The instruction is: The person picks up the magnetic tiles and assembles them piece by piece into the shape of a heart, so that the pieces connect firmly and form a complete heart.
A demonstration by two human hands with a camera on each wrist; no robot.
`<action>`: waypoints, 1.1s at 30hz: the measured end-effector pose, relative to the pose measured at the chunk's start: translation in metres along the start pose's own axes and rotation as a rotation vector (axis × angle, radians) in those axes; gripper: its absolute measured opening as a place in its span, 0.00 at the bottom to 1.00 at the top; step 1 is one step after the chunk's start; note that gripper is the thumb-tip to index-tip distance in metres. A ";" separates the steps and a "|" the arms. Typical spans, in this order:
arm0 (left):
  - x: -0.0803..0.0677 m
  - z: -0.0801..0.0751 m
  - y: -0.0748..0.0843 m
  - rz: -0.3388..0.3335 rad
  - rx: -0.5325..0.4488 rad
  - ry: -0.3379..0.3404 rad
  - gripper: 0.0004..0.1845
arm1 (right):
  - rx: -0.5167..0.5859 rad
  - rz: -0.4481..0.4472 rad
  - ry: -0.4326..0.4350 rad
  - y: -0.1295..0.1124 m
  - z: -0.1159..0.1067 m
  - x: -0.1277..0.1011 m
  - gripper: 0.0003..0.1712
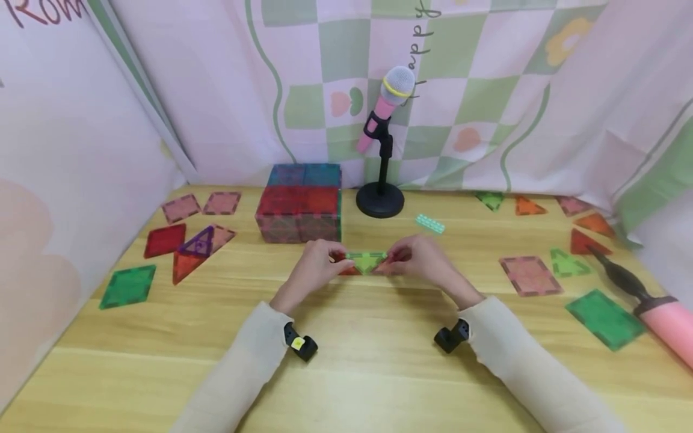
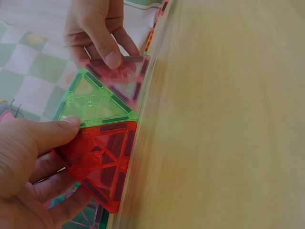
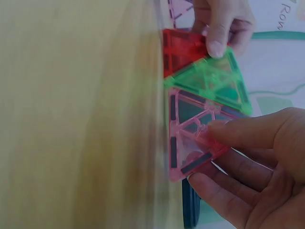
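Observation:
Three triangular magnetic tiles stand edge to edge in a row at the middle of the table: a red tile (image 2: 102, 155), a lime-green tile (image 1: 366, 262) pointing down between its neighbours, and a pink tile (image 3: 183, 155). My left hand (image 1: 319, 264) pinches the red one, its thumb (image 2: 62, 129) lying by the seam with the green tile. With thumb and fingers, my right hand (image 1: 422, 260) grips the pink one from the other side. The lower edges of the red and pink tiles lie along the tabletop in the wrist views.
Behind the left hand stands a tile box (image 1: 300, 207) with red and blue on top. A pink microphone (image 1: 397, 84) on a black stand (image 1: 381, 200) is beside it. Loose tiles lie left, including a green square (image 1: 128, 287), and right, near a pink-handled tool (image 1: 666, 325).

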State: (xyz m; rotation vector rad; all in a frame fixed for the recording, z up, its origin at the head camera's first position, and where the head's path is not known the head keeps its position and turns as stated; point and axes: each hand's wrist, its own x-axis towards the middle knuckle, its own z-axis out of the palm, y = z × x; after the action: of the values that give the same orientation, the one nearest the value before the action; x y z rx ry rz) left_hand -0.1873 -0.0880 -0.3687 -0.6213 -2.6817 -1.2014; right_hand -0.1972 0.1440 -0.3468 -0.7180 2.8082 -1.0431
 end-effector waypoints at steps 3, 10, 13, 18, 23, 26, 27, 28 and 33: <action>0.000 -0.001 -0.001 0.007 0.002 0.003 0.04 | 0.004 -0.022 0.011 -0.003 0.005 0.002 0.06; 0.000 -0.002 0.000 -0.013 -0.016 -0.001 0.03 | -0.003 -0.034 0.020 -0.003 0.006 0.000 0.06; 0.000 -0.002 0.001 -0.026 -0.023 0.004 0.03 | -0.001 -0.054 -0.004 -0.001 0.001 -0.001 0.08; -0.001 0.001 0.002 -0.028 -0.019 -0.011 0.03 | -0.006 -0.037 -0.027 0.009 -0.020 -0.013 0.14; -0.002 0.004 0.001 -0.028 -0.033 -0.009 0.03 | -0.042 0.043 0.012 0.031 -0.056 -0.032 0.16; -0.002 0.003 0.001 -0.030 -0.040 -0.008 0.03 | -0.086 0.143 0.041 0.053 -0.083 -0.048 0.18; -0.002 0.002 0.002 -0.029 -0.040 -0.007 0.03 | -0.099 0.177 0.053 0.061 -0.092 -0.054 0.19; -0.002 0.002 0.002 -0.029 -0.039 -0.005 0.03 | -0.124 0.212 0.064 0.071 -0.101 -0.060 0.21; -0.001 0.001 0.000 -0.036 -0.028 -0.008 0.04 | -0.284 0.315 0.115 0.120 -0.138 -0.089 0.26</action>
State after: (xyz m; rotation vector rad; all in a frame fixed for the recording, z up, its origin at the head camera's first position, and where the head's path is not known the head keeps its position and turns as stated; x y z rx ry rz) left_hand -0.1859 -0.0872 -0.3694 -0.5848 -2.6983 -1.2506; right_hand -0.1964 0.3459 -0.3253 -0.2201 3.0673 -0.6616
